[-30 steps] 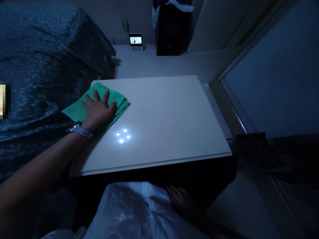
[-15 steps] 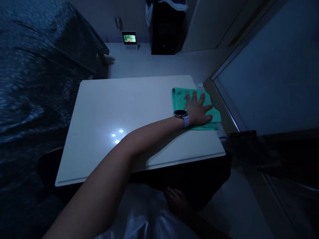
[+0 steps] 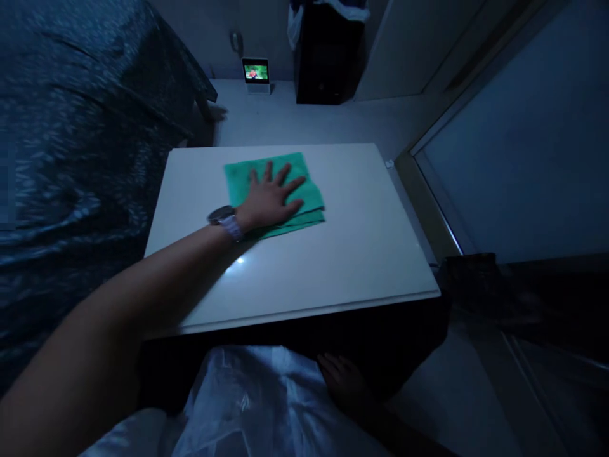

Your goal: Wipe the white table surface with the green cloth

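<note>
The left hand (image 3: 269, 203) was open and pressed flat on the green cloth (image 3: 309, 212), at the middle of the table (image 3: 361, 266). Below the table, near a plastic bag (image 3: 247, 400), the right hand (image 3: 343, 383) was dark; I cannot tell its grip.

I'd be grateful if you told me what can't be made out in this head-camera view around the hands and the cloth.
- Left hand: it hides part of the green cloth and whatever is beneath that part.
- Right hand: shadow below the white table hides whether it holds anything.
- Small screen: its picture is too small to make out.
- White plastic: the bottom edge of the view cuts it off.
</note>
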A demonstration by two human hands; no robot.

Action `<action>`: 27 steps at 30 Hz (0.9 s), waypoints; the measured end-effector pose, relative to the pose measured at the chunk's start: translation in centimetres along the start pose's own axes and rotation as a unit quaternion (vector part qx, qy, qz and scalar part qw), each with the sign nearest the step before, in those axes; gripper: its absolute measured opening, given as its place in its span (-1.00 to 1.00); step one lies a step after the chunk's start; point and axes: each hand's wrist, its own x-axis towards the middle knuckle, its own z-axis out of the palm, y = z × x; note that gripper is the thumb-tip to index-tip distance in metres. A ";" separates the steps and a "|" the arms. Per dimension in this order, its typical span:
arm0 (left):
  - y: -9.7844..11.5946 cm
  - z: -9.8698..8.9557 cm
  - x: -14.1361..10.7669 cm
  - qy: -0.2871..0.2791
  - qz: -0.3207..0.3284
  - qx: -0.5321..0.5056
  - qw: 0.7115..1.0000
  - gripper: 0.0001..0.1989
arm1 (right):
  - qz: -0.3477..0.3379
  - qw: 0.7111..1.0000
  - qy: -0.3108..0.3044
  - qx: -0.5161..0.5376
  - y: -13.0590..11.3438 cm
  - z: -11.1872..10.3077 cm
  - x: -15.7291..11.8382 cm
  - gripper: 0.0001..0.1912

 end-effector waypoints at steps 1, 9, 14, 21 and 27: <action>-2.4 -0.4 -1.6 0.007 -0.038 0.008 0.999 -0.28 | -0.002 1.000 -0.003 -0.003 0.0 0.0 0.1 -0.55; -12.3 -0.1 -14.3 0.051 -0.248 -0.037 0.967 0.17 | -0.016 1.000 -0.003 -0.023 0.2 0.7 -0.1 -0.59; -9.6 0.9 -16.6 0.051 -0.265 -0.031 0.962 0.20 | -0.027 1.000 -0.007 -0.015 0.2 0.4 -0.2 -0.56; -2.0 0.0 -9.9 0.002 -0.198 0.011 0.980 -0.22 | -0.019 0.999 0.031 0.000 0.2 -0.4 1.0 -0.60; 9.0 1.2 -0.7 -0.012 0.002 -0.029 0.999 -0.24 | -0.016 1.000 -0.005 -0.005 0.1 0.2 0.6 -0.59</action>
